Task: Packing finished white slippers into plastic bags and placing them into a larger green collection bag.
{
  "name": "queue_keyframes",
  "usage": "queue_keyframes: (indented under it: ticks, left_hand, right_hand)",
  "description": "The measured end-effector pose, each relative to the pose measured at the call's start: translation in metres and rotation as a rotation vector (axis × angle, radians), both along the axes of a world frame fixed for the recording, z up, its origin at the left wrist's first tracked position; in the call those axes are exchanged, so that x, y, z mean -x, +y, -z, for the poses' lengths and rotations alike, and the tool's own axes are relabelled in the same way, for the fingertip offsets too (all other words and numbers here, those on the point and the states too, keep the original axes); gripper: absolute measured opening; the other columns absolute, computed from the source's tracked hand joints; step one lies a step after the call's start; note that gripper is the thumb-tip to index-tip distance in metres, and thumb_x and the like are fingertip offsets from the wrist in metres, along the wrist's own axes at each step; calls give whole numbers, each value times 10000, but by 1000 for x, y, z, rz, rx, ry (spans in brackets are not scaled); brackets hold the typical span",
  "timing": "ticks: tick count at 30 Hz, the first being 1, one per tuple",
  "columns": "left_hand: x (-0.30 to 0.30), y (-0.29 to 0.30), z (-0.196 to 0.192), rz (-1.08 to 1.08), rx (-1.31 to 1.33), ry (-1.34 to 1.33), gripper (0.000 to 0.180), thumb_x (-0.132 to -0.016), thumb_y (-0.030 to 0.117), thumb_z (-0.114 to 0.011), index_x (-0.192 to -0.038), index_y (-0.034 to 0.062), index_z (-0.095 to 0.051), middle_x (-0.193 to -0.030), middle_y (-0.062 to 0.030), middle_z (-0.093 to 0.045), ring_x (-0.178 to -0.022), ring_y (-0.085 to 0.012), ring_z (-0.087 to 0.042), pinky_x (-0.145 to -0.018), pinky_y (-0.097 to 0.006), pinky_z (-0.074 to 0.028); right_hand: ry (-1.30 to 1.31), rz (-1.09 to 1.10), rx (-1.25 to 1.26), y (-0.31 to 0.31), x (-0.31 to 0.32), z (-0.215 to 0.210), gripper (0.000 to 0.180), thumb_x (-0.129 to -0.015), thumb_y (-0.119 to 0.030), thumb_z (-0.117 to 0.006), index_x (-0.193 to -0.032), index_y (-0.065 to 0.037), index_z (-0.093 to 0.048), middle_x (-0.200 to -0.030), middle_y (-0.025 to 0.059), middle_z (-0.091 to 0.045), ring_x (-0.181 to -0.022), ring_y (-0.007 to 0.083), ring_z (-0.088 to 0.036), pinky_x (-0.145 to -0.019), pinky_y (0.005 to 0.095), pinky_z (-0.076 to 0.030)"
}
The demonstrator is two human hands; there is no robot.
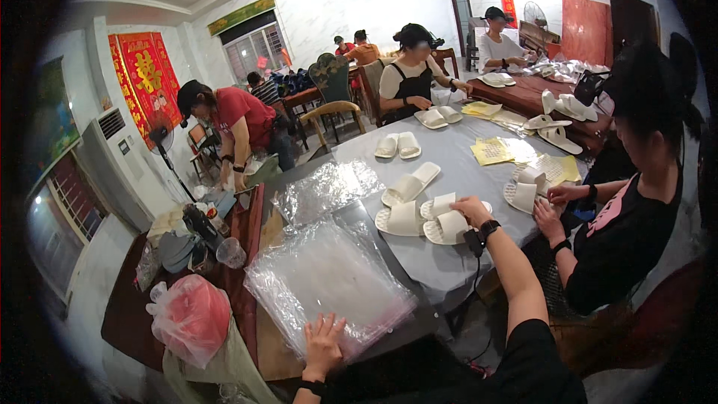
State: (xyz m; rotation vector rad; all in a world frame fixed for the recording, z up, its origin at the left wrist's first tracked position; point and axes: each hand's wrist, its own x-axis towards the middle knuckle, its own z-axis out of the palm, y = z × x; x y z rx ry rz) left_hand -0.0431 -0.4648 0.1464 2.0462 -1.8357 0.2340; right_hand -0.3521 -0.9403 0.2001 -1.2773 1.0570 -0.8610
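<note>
My left hand (323, 343) lies with fingers spread on a stack of clear plastic bags (321, 277) at the table's near edge. My right hand (473, 213) reaches forward to a cream slide slipper (447, 229), its fingers closed over the slipper's edge. Just behind that slipper is its matching one (438, 206). To their left sits another cream slipper (400, 218), and a further one (411, 183) lies farther back. The underside of my right hand's grip is hidden.
Loose clear film (329, 188) covers the table beyond the bags. Yellow printed sheets (493, 151) lie toward the far right. At right, a co-worker's hands (553, 209) handle slippers. A red bundle in plastic (191, 320) stands at left, near a clear cup (231, 253).
</note>
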Motion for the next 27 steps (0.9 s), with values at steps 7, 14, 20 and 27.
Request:
queue_keyframes:
  ticks: [7, 14, 20, 27]
  left_hand:
    - [6, 3, -7, 95, 117, 143, 726, -763, -35, -615, -1446, 188, -508, -1593, -189, -406, -1463, -450, -386, -1146, -715, -232]
    - [6, 0, -9, 191, 23, -16, 389, -755, -31, -700, -1097, 109, -577, -1509, -159, -487, -1452, -427, -409, -1111, -728, -283]
    - [4, 6, -8, 201, -7, 38, 287, -780, -57, -657, -1027, 68, -580, -1469, -122, -547, -1440, -384, -441, -1101, -713, -307]
    - [6, 5, -17, 226, 125, 289, 378, -803, -98, -603, -1116, 97, -518, -1477, -114, -556, -1476, -405, -406, -1122, -682, -297]
  right_hand:
    - [-189, 48, -94, 56, 28, -2, 227, -959, -134, -710, -1084, 51, -666, -897, 106, -699, -725, 190, -691, -614, 354, -571]
    - [-131, -191, -48, 107, 55, 6, 456, -985, -115, -673, -1387, 51, -533, -1082, 165, -726, -888, 207, -737, -737, 327, -615]
    - [541, -110, 910, 104, 73, 3, 246, -809, -15, -667, -982, -107, -816, -1148, 152, -741, -1066, 374, -711, -850, 422, -580]
    - [634, -467, 768, 93, 52, 29, 341, -762, 13, -713, -1059, -131, -797, -1451, 179, -584, -1354, 413, -521, -1074, 431, -459]
